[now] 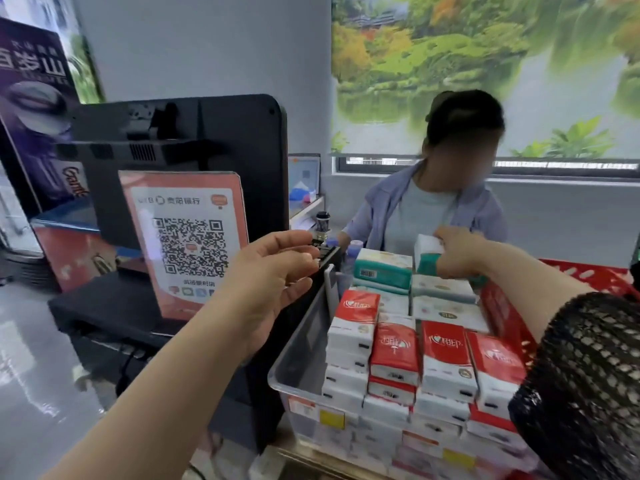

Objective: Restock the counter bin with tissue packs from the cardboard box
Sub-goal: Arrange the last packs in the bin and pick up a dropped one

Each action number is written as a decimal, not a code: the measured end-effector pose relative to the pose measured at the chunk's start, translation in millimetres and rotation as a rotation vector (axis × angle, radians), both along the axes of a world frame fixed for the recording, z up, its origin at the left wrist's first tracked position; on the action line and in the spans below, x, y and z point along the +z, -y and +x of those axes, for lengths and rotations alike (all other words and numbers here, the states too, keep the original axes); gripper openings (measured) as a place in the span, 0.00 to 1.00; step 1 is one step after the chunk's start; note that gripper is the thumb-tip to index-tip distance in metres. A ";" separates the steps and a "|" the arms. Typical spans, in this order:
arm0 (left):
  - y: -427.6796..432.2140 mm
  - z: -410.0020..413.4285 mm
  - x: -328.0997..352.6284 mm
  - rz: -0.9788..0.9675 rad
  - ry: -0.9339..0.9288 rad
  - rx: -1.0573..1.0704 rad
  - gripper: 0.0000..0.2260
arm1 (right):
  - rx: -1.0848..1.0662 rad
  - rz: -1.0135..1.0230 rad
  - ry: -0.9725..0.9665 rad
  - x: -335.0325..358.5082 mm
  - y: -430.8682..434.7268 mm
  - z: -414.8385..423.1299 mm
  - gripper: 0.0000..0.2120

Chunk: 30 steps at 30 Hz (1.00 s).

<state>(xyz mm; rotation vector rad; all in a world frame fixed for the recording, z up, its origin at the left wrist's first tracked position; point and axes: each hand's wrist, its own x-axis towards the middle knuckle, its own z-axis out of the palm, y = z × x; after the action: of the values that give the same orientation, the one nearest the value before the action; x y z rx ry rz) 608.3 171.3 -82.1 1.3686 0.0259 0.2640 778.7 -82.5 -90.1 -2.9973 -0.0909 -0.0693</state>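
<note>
Bin [298,344]: clear plastic, nearest the camera, packed with red and white tissue packs [446,358] standing in rows.
Left hand [273,271]: just left of the bin, open, fingers loosely spread, holding nothing.
Green packs [382,268]: stacked at the bin's far end.
Right hand [457,254]: over the bin's far end, gripping a green and white pack [427,252].
Person [433,202]: seated beyond the bin.
</note>
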 end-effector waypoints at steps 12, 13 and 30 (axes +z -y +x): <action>-5.0 -8.6 -7.3 0.022 -0.007 -0.002 0.13 | -0.030 -0.132 -0.105 -22.6 2.0 28.4 0.25; -4.0 -8.7 -7.3 0.023 -0.013 0.001 0.14 | -0.021 -0.129 -0.111 -23.5 1.5 29.6 0.25; 14.4 -13.3 -10.9 -0.002 -0.061 -0.018 0.12 | -0.028 0.060 -0.024 -12.7 10.9 7.3 0.39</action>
<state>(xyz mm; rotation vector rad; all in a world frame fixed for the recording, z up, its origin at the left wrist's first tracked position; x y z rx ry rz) 594.9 156.9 -93.1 1.3743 0.0645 0.2074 786.0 -93.4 -102.8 -2.9390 -0.0441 -0.0375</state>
